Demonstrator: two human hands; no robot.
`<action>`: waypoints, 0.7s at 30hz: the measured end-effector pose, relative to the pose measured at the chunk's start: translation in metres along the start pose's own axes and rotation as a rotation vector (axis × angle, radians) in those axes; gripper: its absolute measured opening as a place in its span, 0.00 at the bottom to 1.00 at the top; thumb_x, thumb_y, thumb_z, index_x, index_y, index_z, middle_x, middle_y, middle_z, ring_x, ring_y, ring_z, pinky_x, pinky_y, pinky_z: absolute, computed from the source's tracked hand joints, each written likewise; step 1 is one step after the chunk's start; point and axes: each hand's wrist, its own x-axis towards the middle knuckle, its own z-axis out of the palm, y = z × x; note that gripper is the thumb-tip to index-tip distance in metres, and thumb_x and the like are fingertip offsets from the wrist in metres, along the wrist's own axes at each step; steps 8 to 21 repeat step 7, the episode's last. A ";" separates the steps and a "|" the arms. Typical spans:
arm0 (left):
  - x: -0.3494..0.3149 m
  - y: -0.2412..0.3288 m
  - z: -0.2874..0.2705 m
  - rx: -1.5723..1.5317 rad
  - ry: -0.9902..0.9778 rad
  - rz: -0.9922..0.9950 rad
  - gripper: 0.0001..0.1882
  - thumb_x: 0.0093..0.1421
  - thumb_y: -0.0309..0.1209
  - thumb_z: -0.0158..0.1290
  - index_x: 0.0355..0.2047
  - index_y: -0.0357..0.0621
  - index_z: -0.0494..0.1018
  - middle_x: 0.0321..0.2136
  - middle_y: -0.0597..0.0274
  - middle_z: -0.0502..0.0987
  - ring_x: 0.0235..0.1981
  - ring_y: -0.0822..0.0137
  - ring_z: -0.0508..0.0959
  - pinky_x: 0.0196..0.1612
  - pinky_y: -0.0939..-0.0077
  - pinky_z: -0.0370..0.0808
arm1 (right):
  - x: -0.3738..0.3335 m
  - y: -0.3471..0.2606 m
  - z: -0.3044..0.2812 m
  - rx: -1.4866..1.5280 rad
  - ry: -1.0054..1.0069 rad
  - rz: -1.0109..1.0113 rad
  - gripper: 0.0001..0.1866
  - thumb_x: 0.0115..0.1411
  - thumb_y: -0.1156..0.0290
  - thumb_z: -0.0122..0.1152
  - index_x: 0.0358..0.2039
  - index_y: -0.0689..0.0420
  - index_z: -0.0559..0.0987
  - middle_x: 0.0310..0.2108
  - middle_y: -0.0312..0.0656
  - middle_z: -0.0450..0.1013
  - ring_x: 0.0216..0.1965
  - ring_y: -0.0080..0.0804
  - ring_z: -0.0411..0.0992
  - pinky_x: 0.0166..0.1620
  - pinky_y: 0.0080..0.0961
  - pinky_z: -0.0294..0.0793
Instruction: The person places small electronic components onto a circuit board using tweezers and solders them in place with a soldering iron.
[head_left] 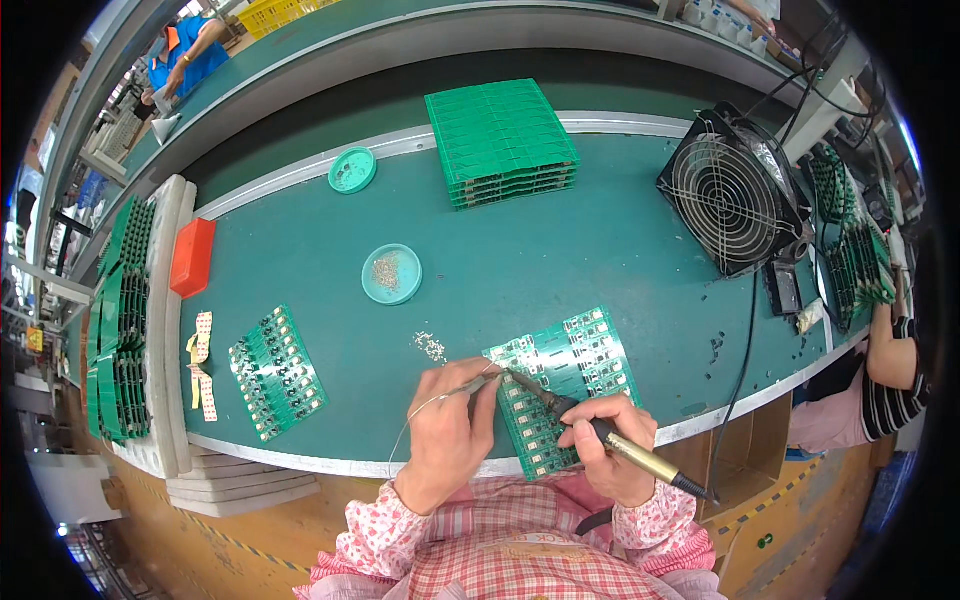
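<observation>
- Head view looked down on a green bench (600, 250) w/ the person's forearms coming in from the lower edge.
- Right hand (605, 445) was closed round a soldering iron (600, 432), grip like a pen; tip pointed up-left, touching the near-left part of a green circuit board panel (565, 385).
- Left hand (450, 425) was mostly closed, fingers pinched on a thin solder wire (440, 398); wire end met the iron tip at the panel's left edge, slack looped back left of the wrist.
- Panel lay at the bench's near edge, partly under both hands.
- Small pile of loose metal bits (430, 346) sat just left of the panel.
- 2nd board panel (277, 372) lay well apart to the left, w/ paper strips (202, 365) beside it.
- Round teal dish (391, 273) w/ small parts sat mid-bench; another teal dish (352, 169) farther back.
- Stack of green boards (502, 140) stood at the back; orange box (192, 256) at left; black fan (732, 190) at right.
- Another person's arm (890, 355) in a striped sleeve showed at the far right.
</observation>
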 end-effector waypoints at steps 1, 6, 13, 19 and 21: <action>0.000 0.000 0.000 0.000 0.003 0.007 0.08 0.55 0.16 0.58 0.36 0.36 0.75 0.37 0.53 0.81 0.36 0.53 0.80 0.40 0.64 0.75 | 0.000 0.002 0.000 0.000 -0.001 0.000 0.04 0.61 0.73 0.62 0.35 0.59 0.78 0.22 0.39 0.78 0.21 0.26 0.79 0.26 0.22 0.76; 0.001 0.001 0.000 0.006 -0.006 0.007 0.08 0.56 0.17 0.58 0.37 0.36 0.75 0.37 0.53 0.81 0.36 0.53 0.80 0.40 0.64 0.75 | 0.001 0.006 -0.004 -0.071 -0.057 -0.130 0.04 0.59 0.75 0.63 0.35 0.60 0.78 0.27 0.40 0.80 0.23 0.29 0.80 0.27 0.23 0.77; 0.001 0.001 0.001 0.010 -0.011 0.004 0.09 0.56 0.17 0.58 0.37 0.37 0.75 0.37 0.53 0.81 0.36 0.52 0.80 0.40 0.63 0.75 | 0.000 0.006 -0.004 -0.072 -0.056 -0.130 0.04 0.59 0.75 0.63 0.35 0.60 0.78 0.27 0.40 0.80 0.23 0.29 0.80 0.27 0.23 0.77; 0.001 0.001 0.001 0.010 -0.011 0.004 0.09 0.56 0.17 0.58 0.37 0.37 0.75 0.37 0.53 0.81 0.36 0.52 0.80 0.40 0.63 0.75 | 0.000 0.006 -0.004 -0.072 -0.056 -0.130 0.04 0.59 0.75 0.63 0.35 0.60 0.78 0.27 0.40 0.80 0.23 0.29 0.80 0.27 0.23 0.77; 0.001 0.001 0.001 0.010 -0.011 0.004 0.09 0.56 0.17 0.58 0.37 0.37 0.75 0.37 0.53 0.81 0.36 0.52 0.80 0.40 0.63 0.75 | 0.000 0.006 -0.004 -0.072 -0.056 -0.130 0.04 0.59 0.75 0.63 0.35 0.60 0.78 0.27 0.40 0.80 0.23 0.29 0.80 0.27 0.23 0.77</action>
